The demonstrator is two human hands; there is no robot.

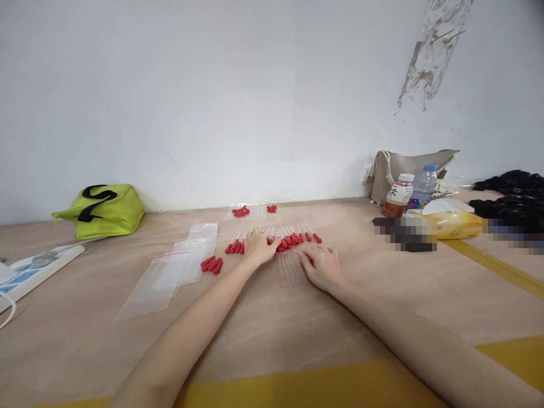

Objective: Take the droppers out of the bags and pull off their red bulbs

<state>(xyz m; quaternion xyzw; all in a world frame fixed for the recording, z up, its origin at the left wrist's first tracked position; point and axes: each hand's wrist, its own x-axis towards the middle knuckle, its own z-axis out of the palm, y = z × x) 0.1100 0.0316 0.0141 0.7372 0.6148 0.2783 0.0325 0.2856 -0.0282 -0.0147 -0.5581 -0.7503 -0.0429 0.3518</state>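
Right hand (pixel 323 267) curls over a red bulb (pixel 310 260) before the dropper row (pixel 290 241); flat bags (pixel 182 263) lie left of it; left hand (pixel 258 247) rests on it — both grips unclear. Beyond it, clear packaging (pixel 257 213) seems loaded — most droppers look loose.

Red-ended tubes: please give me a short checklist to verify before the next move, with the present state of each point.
1. Left grip at the red-ended tubes: ok.
2. Right grip near the tubes' right side: ok.
3. Either grip closed firmly on a tube: cannot tell, contact is hidden.
4. Tubes all pointing one way: not ok, some thin ends point toward the wall, others away from it.
5. Clear bags apart from both grips: ok.
6. Brown-drink bottle capped: ok.
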